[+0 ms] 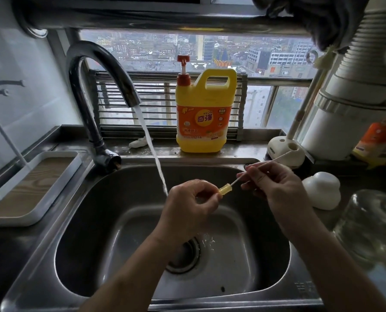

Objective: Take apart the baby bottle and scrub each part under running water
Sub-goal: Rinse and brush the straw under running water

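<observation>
Pinching a small yellow translucent bottle part [292,190] at the fingertips of the left hand [194,203], above the basin of a steel sink [86,221], just right of the running water. Gripping a thin white brush [282,155] in the curled fingers of the right hand [275,188], near tip meeting the end of the yellow piece, far end angled up and to the right. Pouring from a curved faucet [97,70], a stream of water [151,145], slanting down to the back of the left hand and splashing near the drain [183,253] below. Standing on the ledge behind the sink, before the window, a yellow detergent jug [204,113] with a red pump. Resting on the tabletop [12,248] at left, a white-rimmed tray [30,188]; at right, a white domed piece [321,190] and, nearer the camera, a clear vessel [367,224], too blurred to tell more.
</observation>
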